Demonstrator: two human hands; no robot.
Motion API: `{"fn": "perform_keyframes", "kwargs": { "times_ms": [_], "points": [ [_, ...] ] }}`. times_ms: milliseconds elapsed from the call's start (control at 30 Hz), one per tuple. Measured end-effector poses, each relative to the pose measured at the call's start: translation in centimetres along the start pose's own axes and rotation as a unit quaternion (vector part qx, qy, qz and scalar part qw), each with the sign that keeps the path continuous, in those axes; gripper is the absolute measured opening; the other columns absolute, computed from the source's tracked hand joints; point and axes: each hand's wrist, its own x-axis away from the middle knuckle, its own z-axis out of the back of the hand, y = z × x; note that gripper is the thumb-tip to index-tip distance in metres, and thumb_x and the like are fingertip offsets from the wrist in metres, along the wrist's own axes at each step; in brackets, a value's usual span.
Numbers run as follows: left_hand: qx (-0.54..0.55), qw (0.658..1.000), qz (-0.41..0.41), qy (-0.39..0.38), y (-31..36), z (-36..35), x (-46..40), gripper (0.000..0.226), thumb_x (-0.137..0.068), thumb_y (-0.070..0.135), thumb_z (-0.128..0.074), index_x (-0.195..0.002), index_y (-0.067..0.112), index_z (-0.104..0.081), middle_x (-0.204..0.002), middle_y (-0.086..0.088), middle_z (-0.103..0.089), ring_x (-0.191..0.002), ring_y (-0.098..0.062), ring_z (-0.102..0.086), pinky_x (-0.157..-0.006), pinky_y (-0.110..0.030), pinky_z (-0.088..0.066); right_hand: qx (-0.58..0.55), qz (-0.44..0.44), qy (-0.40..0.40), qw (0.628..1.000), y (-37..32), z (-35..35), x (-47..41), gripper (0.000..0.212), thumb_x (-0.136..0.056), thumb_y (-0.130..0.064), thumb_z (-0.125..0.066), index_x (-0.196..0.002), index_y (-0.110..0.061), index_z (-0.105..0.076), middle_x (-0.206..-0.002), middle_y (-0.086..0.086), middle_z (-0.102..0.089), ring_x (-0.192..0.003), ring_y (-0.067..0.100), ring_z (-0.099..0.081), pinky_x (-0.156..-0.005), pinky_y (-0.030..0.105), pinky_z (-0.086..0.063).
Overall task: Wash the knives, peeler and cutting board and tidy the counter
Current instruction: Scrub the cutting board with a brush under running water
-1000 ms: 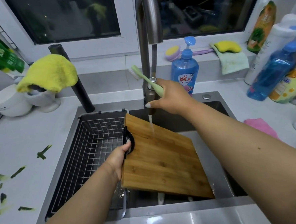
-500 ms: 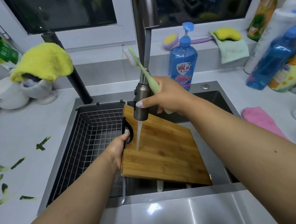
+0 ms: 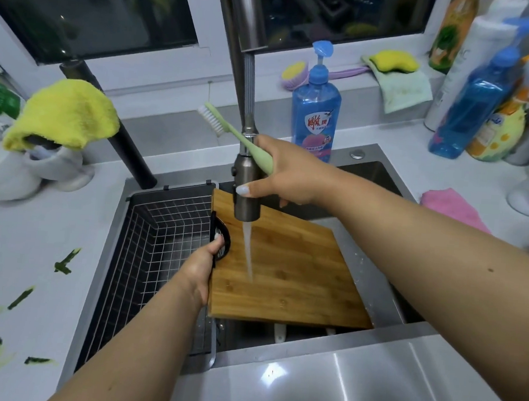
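Board (image 3: 286, 270) centre frame, tilted over sink (image 3: 373, 289); left hand (image 3: 203, 266) grips black handle loop at left edge; right hand (image 3: 285, 173) wraps spray head (image 3: 247, 188) and brush (image 3: 245, 139); water hits board; bamboo likely stiff, fairly heavy, slick wet; loop looks safest hold.

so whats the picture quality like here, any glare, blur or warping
Head view: wide-angle warping bends the window frame and counter edges; a bright glare spot sits on the steel sink rim; the bottles at far right are smeared; the window is dark, with faint reflections; the cutting board and water stream look fairly sharp.
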Motion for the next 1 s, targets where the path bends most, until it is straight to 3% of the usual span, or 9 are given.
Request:
{"fn": "perform_keyframes", "kwargs": {
  "times_ms": [167,233,333,433,567,700,800,933,1000],
  "points": [
    [0.003,1.000,-0.006,0.000,0.0,-0.1,0.0,0.043,-0.097,0.048,-0.045,-0.083,0.015,-0.070,-0.082,-0.018,-0.074,-0.088,-0.036,-0.066,-0.077,-0.050,-0.050,0.005,0.024,0.023,0.999,0.6,-0.3,0.8,0.037,-0.084,-0.038,-0.067,-0.113,-0.023,-0.049,-0.094,-0.005,-0.058,-0.079,0.011,-0.059,-0.056,0.028,-0.054],
    [0.003,1.000,-0.008,0.000,-0.1,-0.1,-0.1,0.041,-0.096,0.048,-0.047,-0.085,0.015,-0.069,-0.083,-0.018,-0.074,-0.089,-0.036,-0.065,-0.077,-0.050,-0.050,0.037,0.026,0.031,0.999,1.0,0.6,1.2,0.032,-0.084,-0.039,-0.067,-0.103,-0.019,-0.050,-0.085,-0.005,-0.055,-0.072,0.010,-0.056,-0.053,0.025,-0.049],
    [-0.002,1.000,-0.009,-0.003,-0.1,0.0,-0.2,0.041,-0.095,0.050,-0.046,-0.089,0.016,-0.068,-0.088,-0.018,-0.073,-0.093,-0.037,-0.065,-0.078,-0.051,-0.050,0.100,0.007,0.034,0.994,1.3,2.9,1.7,0.027,-0.081,-0.036,-0.071,-0.078,-0.027,-0.045,-0.075,-0.009,-0.051,-0.063,0.006,-0.051,-0.050,0.021,-0.040],
    [-0.005,1.000,-0.009,-0.008,-0.2,0.0,-0.2,0.041,-0.096,0.051,-0.045,-0.091,0.016,-0.067,-0.095,-0.019,-0.072,-0.096,-0.038,-0.064,-0.082,-0.053,-0.050,0.163,0.000,0.031,0.986,1.4,5.3,1.6,0.031,-0.076,-0.033,-0.075,-0.072,-0.026,-0.045,-0.075,-0.003,-0.053,-0.063,0.012,-0.052,-0.051,0.026,-0.042],
    [-0.005,1.000,-0.003,-0.008,-0.2,0.1,-0.4,0.041,-0.095,0.052,-0.046,-0.095,0.017,-0.067,-0.104,-0.020,-0.070,-0.099,-0.039,-0.063,-0.084,-0.054,-0.049,0.174,-0.021,0.012,0.984,1.8,7.1,1.3,0.032,-0.072,-0.030,-0.079,-0.076,-0.024,-0.048,-0.078,0.007,-0.053,-0.062,0.019,-0.058,-0.047,0.030,-0.054],
    [-0.005,1.000,-0.005,-0.007,-0.2,0.1,-0.5,0.041,-0.095,0.051,-0.045,-0.092,0.016,-0.067,-0.102,-0.021,-0.070,-0.099,-0.039,-0.063,-0.087,-0.055,-0.048,0.144,-0.022,-0.009,0.989,1.4,5.9,1.0,0.036,-0.071,-0.029,-0.082,-0.085,-0.013,-0.052,-0.072,0.005,-0.050,-0.061,0.020,-0.058,-0.051,0.035,-0.058],
    [-0.005,1.000,-0.003,-0.009,-0.2,0.0,-0.4,0.042,-0.095,0.051,-0.045,-0.094,0.016,-0.068,-0.102,-0.021,-0.071,-0.099,-0.039,-0.064,-0.085,-0.054,-0.049,0.106,-0.005,-0.010,0.994,0.9,4.1,0.4,0.035,-0.071,-0.027,-0.083,-0.087,-0.018,-0.053,-0.069,0.001,-0.050,-0.059,0.019,-0.057,-0.051,0.037,-0.058],
    [0.004,1.000,0.001,-0.008,-0.2,0.1,-0.4,0.043,-0.096,0.051,-0.043,-0.097,0.016,-0.069,-0.102,-0.021,-0.071,-0.098,-0.039,-0.064,-0.083,-0.054,-0.050,0.092,0.005,0.037,0.995,0.7,1.6,-1.2,0.063,-0.071,-0.026,-0.082,-0.125,-0.014,-0.052,-0.088,-0.001,-0.055,-0.065,0.013,-0.057,-0.050,0.032,-0.058],
    [0.005,1.000,0.001,-0.008,-0.3,0.1,-0.3,0.044,-0.096,0.051,-0.043,-0.097,0.016,-0.069,-0.101,-0.021,-0.072,-0.099,-0.040,-0.064,-0.084,-0.055,-0.049,0.094,0.014,0.069,0.993,1.0,0.9,-2.1,0.066,-0.071,-0.028,-0.083,-0.127,-0.015,-0.052,-0.094,-0.001,-0.057,-0.073,0.015,-0.059,-0.051,0.030,-0.057]
  ]
}}
